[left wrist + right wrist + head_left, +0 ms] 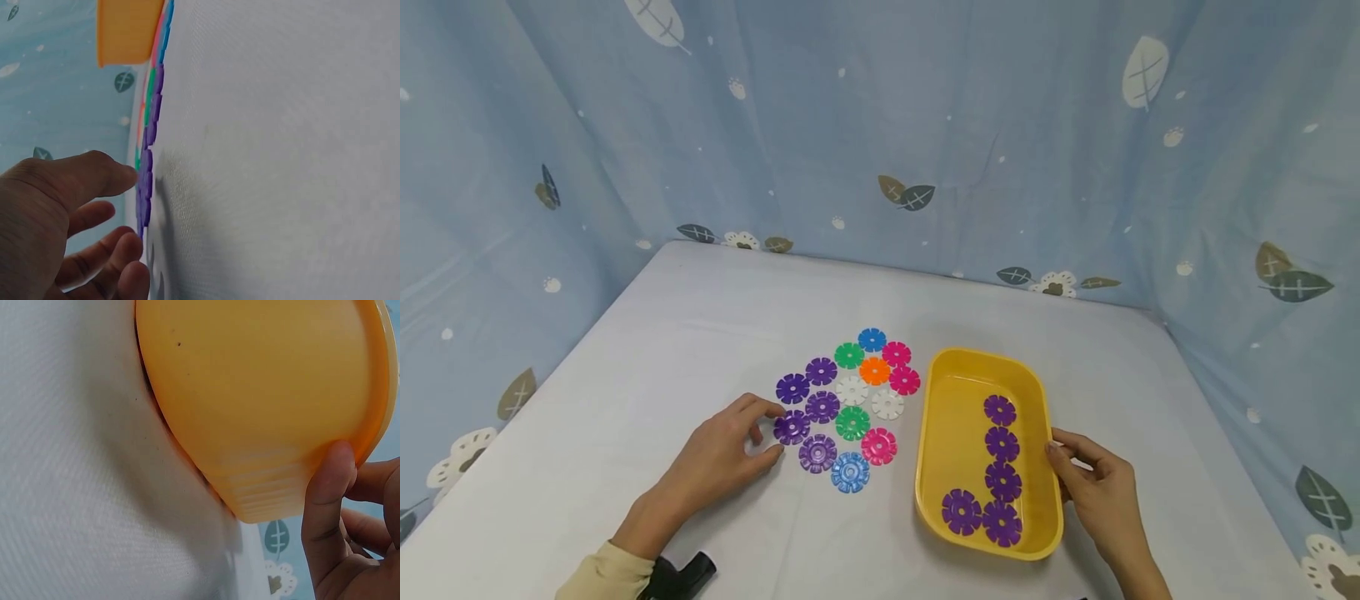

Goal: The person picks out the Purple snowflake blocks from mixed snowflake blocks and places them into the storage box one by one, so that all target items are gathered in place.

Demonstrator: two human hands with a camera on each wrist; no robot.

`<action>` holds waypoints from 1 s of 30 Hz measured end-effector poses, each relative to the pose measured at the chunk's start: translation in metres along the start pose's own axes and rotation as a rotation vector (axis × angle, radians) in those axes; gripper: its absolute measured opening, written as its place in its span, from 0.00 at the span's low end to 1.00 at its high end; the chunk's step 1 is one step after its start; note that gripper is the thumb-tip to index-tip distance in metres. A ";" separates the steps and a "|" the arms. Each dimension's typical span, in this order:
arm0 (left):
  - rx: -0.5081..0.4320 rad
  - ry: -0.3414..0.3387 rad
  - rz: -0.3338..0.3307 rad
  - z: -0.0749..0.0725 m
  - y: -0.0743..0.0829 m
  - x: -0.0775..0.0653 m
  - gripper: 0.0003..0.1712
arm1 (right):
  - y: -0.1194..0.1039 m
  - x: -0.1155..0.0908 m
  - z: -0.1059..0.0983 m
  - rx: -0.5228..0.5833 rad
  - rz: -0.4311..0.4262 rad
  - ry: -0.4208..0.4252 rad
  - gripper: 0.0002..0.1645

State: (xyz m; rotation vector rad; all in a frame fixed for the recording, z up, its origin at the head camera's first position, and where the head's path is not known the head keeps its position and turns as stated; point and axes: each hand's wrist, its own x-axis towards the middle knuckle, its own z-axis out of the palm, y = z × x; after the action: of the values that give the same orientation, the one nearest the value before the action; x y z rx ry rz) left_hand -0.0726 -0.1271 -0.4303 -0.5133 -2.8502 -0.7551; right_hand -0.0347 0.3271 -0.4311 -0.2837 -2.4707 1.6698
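Note:
My left hand [722, 450] hovers low at the left edge of the group of discs, fingers loosely curved and thumb apart. Its forefinger tip is right at a purple notched plastic disc [792, 427], with the thumb tip just in front of that disc. In the left wrist view the purple discs [147, 181] show edge-on beside the fingertips. At the right, my right hand [1097, 479] grips the side rim of a yellow plastic tray [951, 433]. The right wrist view shows the thumb [334, 481] against the tray. Inside it lie several purple discs [1003, 482], running down the right side and turning left at the near end.
More notched discs lie flat between hand and tray: a green disc [852, 423], an orange disc [875, 371], a pink disc [878, 447], a white disc [887, 404] and a blue disc [850, 472] among them. A blue leaf-print curtain [820, 125] borders the white table [715, 308].

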 end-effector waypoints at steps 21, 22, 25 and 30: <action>0.010 -0.030 -0.023 0.006 -0.004 0.007 0.28 | -0.002 -0.003 0.003 -0.031 0.050 0.019 0.22; 0.009 -0.029 -0.022 0.007 -0.004 0.007 0.28 | -0.002 -0.003 0.003 -0.027 0.052 0.019 0.22; 0.007 -0.028 -0.019 0.007 -0.004 0.008 0.28 | -0.001 -0.003 0.003 -0.016 0.052 0.014 0.22; 0.011 -0.030 -0.007 0.008 -0.003 0.011 0.30 | -0.002 -0.002 0.003 -0.006 0.046 0.010 0.22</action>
State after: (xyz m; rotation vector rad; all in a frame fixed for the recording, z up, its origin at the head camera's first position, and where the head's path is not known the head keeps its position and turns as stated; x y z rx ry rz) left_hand -0.0845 -0.1220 -0.4357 -0.5175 -2.8835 -0.7386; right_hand -0.0335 0.3230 -0.4301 -0.3516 -2.4805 1.6739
